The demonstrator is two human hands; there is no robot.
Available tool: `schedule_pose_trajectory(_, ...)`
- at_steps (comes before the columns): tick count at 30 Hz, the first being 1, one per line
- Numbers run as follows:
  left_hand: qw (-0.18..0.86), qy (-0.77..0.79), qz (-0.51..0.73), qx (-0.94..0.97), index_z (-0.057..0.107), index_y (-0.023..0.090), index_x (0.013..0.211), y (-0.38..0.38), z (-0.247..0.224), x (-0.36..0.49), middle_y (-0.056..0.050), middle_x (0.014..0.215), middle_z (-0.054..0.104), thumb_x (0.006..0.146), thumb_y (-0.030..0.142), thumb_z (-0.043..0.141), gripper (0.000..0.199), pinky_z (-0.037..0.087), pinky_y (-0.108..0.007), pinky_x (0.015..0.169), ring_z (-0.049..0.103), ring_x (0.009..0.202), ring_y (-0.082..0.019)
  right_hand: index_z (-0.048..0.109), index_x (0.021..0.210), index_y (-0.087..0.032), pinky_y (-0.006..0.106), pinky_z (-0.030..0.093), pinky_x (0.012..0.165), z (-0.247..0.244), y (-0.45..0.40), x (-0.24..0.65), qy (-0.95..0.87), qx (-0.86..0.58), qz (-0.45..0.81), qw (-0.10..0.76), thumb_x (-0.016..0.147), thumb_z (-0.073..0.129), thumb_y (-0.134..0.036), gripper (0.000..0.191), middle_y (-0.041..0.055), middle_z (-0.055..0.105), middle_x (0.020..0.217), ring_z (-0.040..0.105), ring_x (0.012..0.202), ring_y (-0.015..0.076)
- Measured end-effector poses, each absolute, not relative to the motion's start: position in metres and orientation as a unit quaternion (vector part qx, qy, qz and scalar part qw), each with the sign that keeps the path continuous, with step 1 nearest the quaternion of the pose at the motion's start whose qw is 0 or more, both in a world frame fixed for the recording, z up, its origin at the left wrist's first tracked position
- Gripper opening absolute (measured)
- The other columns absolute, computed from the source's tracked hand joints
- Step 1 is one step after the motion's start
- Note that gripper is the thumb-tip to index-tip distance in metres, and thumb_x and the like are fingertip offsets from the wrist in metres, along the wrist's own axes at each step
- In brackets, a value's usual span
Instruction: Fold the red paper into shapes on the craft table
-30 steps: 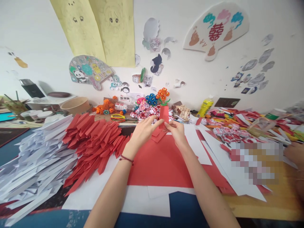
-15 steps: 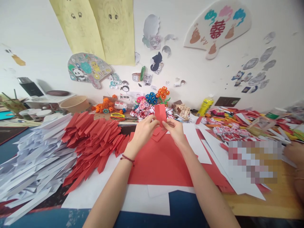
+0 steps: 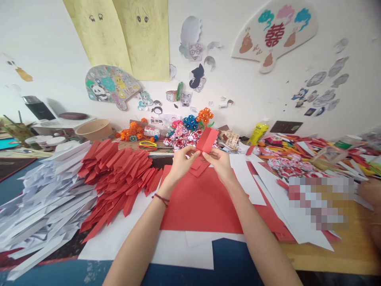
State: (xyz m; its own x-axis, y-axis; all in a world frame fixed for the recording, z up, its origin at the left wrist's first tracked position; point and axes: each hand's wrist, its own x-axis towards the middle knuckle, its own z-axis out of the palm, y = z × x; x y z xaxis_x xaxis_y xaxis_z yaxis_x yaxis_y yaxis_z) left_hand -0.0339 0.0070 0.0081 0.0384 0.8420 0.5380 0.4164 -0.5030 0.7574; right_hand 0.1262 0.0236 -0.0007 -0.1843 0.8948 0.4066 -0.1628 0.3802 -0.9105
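Note:
A creased strip of red paper [image 3: 208,139] is pinched between both hands, raised above the work surface. My left hand [image 3: 183,161] grips its lower left edge with thumb and fingers, and my right hand [image 3: 219,161] its lower right. Just beneath the hands, smaller red paper pieces [image 3: 199,169] lie on a large red sheet [image 3: 201,208]. To the left of my left hand spreads a heap of folded red paper strips [image 3: 119,171], with a heap of folded white paper strips [image 3: 56,198] beyond it.
White sheets [image 3: 247,178] lie under and right of the red sheet. Behind the hands stand crafted flowers [image 3: 189,123], yellow-handled scissors [image 3: 148,145] and a beige bowl [image 3: 93,130]. A yellow bottle [image 3: 258,133] stands at back right. Another person's hand [image 3: 370,192] shows at the right edge.
The red strip has turned and now leans to the right, showing a broader face. Both hands have shifted their hold slightly along its lower edge.

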Motion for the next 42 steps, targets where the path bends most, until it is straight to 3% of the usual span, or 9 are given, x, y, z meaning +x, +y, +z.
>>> schedule_pose_trajectory(24, 0.173, 0.477, 0.530, 0.680, 0.062, 0.017, 0.076, 0.0015, 0.0136, -0.0312, 0.000, 0.072, 0.065, 0.084, 0.043, 0.059, 0.027, 0.041, -0.024, 0.063, 0.054, 0.064, -0.012, 0.073, 0.094, -0.016, 0.040, 0.059, 0.078, -0.0020, 0.0226, 0.1240, -0.602, -0.313, 0.488, 0.549, 0.073, 0.075, -0.045, 0.036, 0.0082, 0.074, 0.092, 0.071, 0.078, 0.0230)
schedule_pose_trajectory(42, 0.148, 0.498, 0.522, 0.676, 0.063, 0.018, 0.080, -0.0007, 0.0108, -0.0278, -0.001, 0.078, 0.069, 0.089, 0.037, 0.053, 0.023, 0.041, -0.023, 0.064, 0.057, 0.067, -0.013, 0.074, 0.091, -0.017, 0.039, 0.059, 0.075, -0.0040, 0.0237, 0.1240, -0.596, -0.329, 0.465, 0.566, 0.070, 0.076, -0.043, 0.033, 0.0071, 0.075, 0.089, 0.070, 0.081, 0.0244)
